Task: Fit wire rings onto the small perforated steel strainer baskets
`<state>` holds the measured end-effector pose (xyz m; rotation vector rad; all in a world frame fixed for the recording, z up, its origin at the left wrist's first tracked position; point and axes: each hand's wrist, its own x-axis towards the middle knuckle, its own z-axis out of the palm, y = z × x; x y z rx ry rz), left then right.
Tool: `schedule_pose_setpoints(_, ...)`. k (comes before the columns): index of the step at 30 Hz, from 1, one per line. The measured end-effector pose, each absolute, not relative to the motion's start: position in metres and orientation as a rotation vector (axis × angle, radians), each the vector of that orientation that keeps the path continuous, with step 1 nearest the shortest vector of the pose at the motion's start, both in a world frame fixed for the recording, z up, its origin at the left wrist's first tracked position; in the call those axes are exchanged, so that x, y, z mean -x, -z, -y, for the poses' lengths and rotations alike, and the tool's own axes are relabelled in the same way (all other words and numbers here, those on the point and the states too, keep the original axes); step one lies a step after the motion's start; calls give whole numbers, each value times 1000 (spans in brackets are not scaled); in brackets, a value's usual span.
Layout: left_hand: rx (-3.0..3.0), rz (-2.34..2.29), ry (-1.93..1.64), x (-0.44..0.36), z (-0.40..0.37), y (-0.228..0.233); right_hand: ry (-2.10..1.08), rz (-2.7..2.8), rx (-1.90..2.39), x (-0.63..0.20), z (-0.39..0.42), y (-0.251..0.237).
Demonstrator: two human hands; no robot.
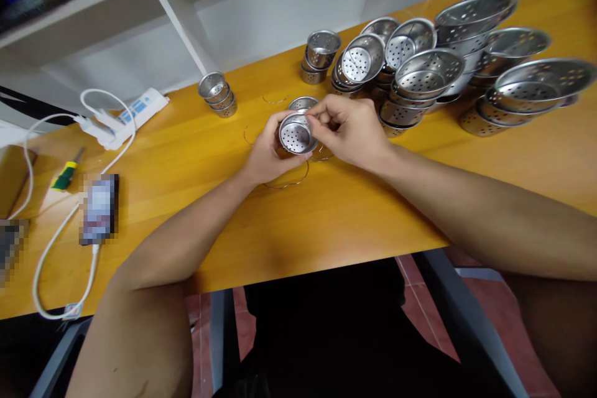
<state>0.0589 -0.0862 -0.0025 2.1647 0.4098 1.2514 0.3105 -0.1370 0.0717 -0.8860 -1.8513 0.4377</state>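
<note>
Just above the wooden table (326, 211), a small perforated steel cup (296, 134) sits between both hands: left hand (265, 152) cups it from the side, right hand (352, 130) pinches its rim, with thin wire rings (289, 181) underneath and stacked strainers (420, 74) just beyond.

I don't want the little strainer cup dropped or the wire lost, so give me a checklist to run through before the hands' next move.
1. Left hand cradles the perforated cup: ok.
2. Right hand pinches at the cup's rim: ok.
3. Wire seated on the cup: cannot tell, fingers cover it.
4. Spare wire rings lie on the table beneath the hands: ok.
5. Another small cup sits just behind, close to the fingers: ok, but mind it.
6. Stacked strainer baskets lean at the right: not ok.
</note>
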Motion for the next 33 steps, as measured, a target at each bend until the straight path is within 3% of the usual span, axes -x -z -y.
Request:
schedule_pose_setpoints(18,-2243,-606,-1182,-65,102,-5,-530,1773,908,-296,139,-68)
schedule_pose_setpoints(28,-1971,-542,-1118,-60,102,-14,-1339,1957,495,-327,132,-96)
schedule_pose_setpoints(33,-1975,-485,-1066,-59,101,-14,-1454,1871,511,-328,132,-96)
